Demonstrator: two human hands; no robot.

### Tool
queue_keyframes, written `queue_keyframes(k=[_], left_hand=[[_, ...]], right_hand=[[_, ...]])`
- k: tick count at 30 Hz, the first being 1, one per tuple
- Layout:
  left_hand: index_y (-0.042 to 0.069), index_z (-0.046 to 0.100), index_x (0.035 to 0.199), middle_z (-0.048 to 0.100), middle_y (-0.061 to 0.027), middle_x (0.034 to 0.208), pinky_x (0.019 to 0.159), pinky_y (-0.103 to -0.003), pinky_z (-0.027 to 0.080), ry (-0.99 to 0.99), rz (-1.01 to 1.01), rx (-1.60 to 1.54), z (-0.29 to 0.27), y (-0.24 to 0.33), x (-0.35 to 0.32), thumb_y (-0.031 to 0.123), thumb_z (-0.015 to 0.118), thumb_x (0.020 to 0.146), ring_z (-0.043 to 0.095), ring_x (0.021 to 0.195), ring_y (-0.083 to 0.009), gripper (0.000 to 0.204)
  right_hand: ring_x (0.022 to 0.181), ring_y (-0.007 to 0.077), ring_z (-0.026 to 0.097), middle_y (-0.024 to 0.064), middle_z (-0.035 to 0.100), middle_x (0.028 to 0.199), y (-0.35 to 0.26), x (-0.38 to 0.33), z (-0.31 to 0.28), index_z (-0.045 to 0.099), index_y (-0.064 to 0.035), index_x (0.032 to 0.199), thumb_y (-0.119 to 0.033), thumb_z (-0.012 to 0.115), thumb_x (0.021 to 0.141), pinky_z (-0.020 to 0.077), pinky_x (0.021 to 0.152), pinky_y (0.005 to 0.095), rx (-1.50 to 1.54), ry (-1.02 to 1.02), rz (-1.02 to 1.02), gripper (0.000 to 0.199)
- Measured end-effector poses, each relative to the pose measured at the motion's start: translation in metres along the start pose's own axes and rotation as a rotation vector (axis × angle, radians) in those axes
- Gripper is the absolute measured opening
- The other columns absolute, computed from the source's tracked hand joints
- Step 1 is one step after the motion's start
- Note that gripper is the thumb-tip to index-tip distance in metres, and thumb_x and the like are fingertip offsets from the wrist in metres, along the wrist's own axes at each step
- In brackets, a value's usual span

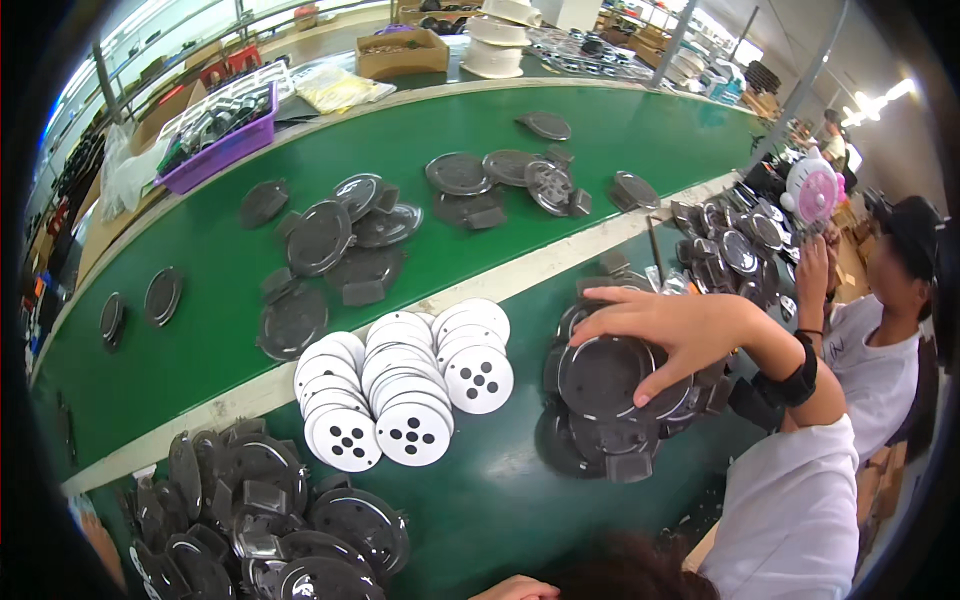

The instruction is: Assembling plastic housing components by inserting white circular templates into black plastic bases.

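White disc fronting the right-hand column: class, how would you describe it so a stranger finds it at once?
Below the pale strip crossing the green surface, find three overlapping columns of white discs. In the right-hand column, take the dotted front disc. It sits higher in the picture than its two dotted neighbours.

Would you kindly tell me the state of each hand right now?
Left hand: barely in view at the lower edge; cannot be told.
Right hand: open, fingers spread over a dark disc.
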State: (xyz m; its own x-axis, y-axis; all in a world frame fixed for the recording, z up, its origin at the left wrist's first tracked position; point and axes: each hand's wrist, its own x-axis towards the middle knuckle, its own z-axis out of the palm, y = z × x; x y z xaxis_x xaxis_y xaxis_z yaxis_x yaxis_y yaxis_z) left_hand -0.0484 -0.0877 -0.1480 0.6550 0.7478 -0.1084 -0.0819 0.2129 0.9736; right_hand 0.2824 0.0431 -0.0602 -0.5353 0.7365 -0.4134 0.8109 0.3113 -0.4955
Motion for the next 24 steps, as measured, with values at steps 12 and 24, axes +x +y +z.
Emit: queue_keyframes(k=[12,24], left_hand=[[-0.002,0.059,0.089,0.057,-0.0083,0.077,0.054,-0.023,0.041,0.039,-0.090,-0.020,0.001,0.003,0.000,0.013,0.044,0.094,0.054,0.061,-0.0130,0.022],[-0.003,0.057,0.087,0.056,-0.0085,0.077,0.054,-0.023,0.041,0.018,-0.048,0.063,0.000,-0.002,-0.005,0.017,0.043,0.096,0.053,0.060,-0.0127,0.026]], right_hand=[[0.114,0.0346,0.047,0.0184,0.048,0.123,-0.017,-0.016,-0.032,0.045,-0.0042,0.124,-0.038,0.068,0.076,0.0371,0.096,0.0428,-0.043,0.213,-0.029,0.063],[0.118,0.0337,0.045,0.0277,0.045,0.124,0.047,0.196,-0.114,0.037,0.0052,0.128,-0.064,0.064,0.068,0.0385,0.096,0.0394,-0.030,0.483,0.211,0.095]])
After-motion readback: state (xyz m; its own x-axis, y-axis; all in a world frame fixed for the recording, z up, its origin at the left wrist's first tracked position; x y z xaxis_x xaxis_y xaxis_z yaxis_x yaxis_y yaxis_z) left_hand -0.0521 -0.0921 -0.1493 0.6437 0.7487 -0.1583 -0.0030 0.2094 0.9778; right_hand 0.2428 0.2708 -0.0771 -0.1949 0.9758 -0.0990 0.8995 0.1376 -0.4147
